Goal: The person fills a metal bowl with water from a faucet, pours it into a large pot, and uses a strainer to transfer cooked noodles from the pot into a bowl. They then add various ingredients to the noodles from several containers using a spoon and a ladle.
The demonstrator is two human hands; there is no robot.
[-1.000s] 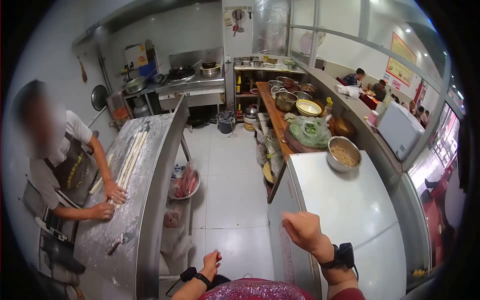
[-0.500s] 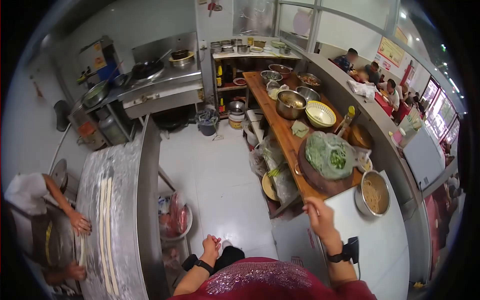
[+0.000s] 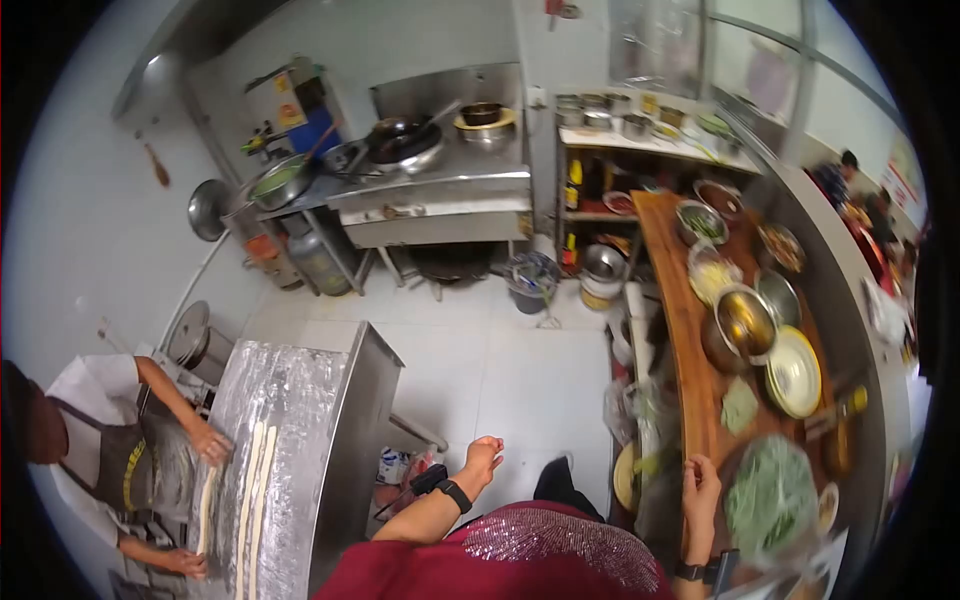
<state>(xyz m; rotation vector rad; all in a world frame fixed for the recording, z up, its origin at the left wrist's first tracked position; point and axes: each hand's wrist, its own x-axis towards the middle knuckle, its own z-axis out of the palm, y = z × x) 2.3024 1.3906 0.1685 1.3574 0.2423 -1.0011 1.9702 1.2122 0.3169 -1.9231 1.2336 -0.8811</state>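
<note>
The fingers of the right hand (image 3: 702, 485) were half curled and released, raised just beside the edge of a wooden counter (image 3: 700, 395); whether they touched it could not be told. The left hand (image 3: 482, 461) had its fingers loosely bent, released too, above the tiled floor (image 3: 510, 370), with a dark band (image 3: 456, 495) around its wrist. At three o'clock from the right hand, near it, lay a plastic bag of greens (image 3: 770, 490). At one o'clock a pale green scrap (image 3: 739, 405) lay on the wood, and beyond it stood a steel bowl (image 3: 740, 325) and a yellow-rimmed basket (image 3: 795, 372). At nine o'clock from the left hand, well apart, two dough strips (image 3: 249, 510) lay along a floured steel table (image 3: 305, 400). A third strip (image 3: 206, 512) ran between a co-worker's far hand (image 3: 210, 446) and near hand (image 3: 186, 563). Toward twelve o'clock stood a bucket (image 3: 532, 282).
</note>
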